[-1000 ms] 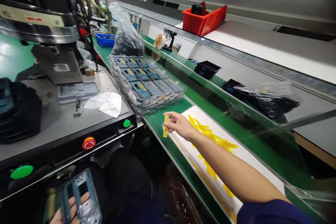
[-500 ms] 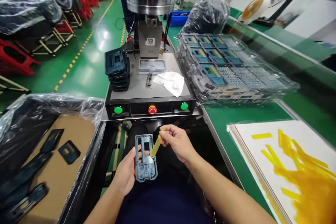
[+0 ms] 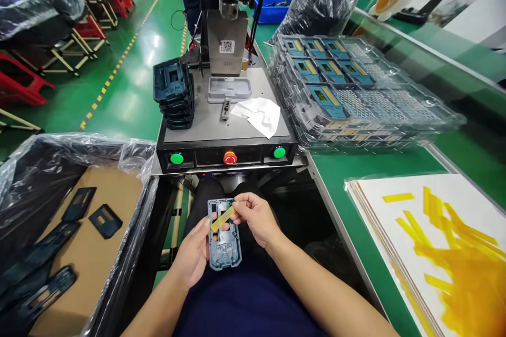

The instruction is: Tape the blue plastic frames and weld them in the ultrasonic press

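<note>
My left hand point(image 3: 194, 253) grips a dark blue-grey plastic housing point(image 3: 225, 254) by its left side, with fingers showing through its windows from behind. The housing's inner face is towards me, with small posts and cut-outs. Between thumb and fingers, my right hand point(image 3: 256, 220) pinches one end of a translucent yellow strip point(image 3: 223, 218). The strip lies slantwise across the upper part of the housing, its free end close to my left fingertips. Whether the strip touches the housing I cannot tell.
Ahead stands a press point(image 3: 227, 37) with green buttons point(image 3: 176, 158) and a red stop button point(image 3: 230, 158). Stacked housings point(image 3: 174, 92) and a white cloth point(image 3: 261, 116) lie on its base. Clear trays point(image 3: 379, 110) and yellow strips point(image 3: 466, 258) are right; a plastic-lined box point(image 3: 130, 184) is left.
My right hand has moved slightly left and swung the yellow strip from nearly upright to a slant across the housing's top. The view has shifted a little.
</note>
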Action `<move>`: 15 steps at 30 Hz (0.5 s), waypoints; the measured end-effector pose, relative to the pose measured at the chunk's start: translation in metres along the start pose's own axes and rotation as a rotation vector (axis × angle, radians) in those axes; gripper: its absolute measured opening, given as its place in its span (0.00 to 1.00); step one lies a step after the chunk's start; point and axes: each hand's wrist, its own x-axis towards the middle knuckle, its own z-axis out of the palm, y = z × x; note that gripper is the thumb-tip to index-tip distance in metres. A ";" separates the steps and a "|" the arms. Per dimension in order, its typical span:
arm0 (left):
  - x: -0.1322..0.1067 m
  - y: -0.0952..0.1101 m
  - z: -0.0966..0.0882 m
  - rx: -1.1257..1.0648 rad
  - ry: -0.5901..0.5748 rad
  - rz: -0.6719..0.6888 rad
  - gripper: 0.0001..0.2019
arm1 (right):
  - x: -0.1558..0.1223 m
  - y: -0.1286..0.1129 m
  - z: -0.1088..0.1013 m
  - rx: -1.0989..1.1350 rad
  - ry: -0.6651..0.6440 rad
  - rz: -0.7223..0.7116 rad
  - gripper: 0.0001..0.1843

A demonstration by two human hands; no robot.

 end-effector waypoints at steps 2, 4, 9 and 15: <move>0.001 0.000 -0.001 -0.048 -0.023 0.026 0.21 | -0.001 0.002 -0.002 0.005 0.008 -0.043 0.18; 0.003 0.001 -0.004 -0.090 -0.055 0.052 0.20 | -0.004 0.005 -0.004 -0.028 0.008 -0.088 0.17; 0.008 0.001 -0.014 -0.154 -0.137 0.085 0.19 | -0.013 0.010 -0.010 -0.067 0.064 -0.167 0.16; 0.012 0.000 -0.012 -0.200 -0.143 0.089 0.22 | -0.028 0.009 -0.015 -0.542 0.011 -0.667 0.07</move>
